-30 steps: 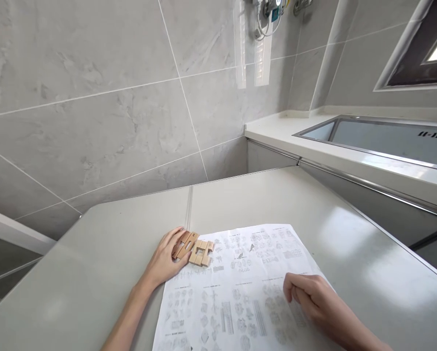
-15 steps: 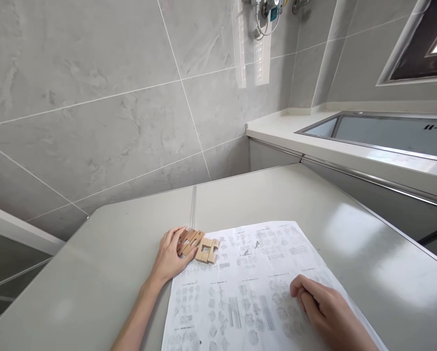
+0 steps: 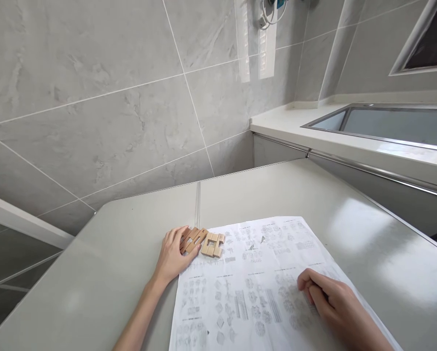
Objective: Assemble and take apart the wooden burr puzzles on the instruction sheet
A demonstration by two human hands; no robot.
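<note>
A small pile of notched wooden puzzle pieces (image 3: pixel 203 242) lies at the top left corner of a printed instruction sheet (image 3: pixel 255 282) on a pale grey table (image 3: pixel 112 273). My left hand (image 3: pixel 174 256) lies flat, fingers stretched out, with its fingertips against the left side of the pieces. My right hand (image 3: pixel 331 304) rests on the sheet's lower right part, fingers curled loosely under; nothing shows in them.
A tiled wall (image 3: pixel 112 107) rises behind the table. To the right stands a white counter (image 3: pixel 313 131) with a steel sink (image 3: pixel 389 124) set in it, higher than the table. A seam (image 3: pixel 198 204) runs across the tabletop.
The view has shifted, so everything sits a little further right and higher in the picture. Both hands and the wooden pieces keep their places on the table.
</note>
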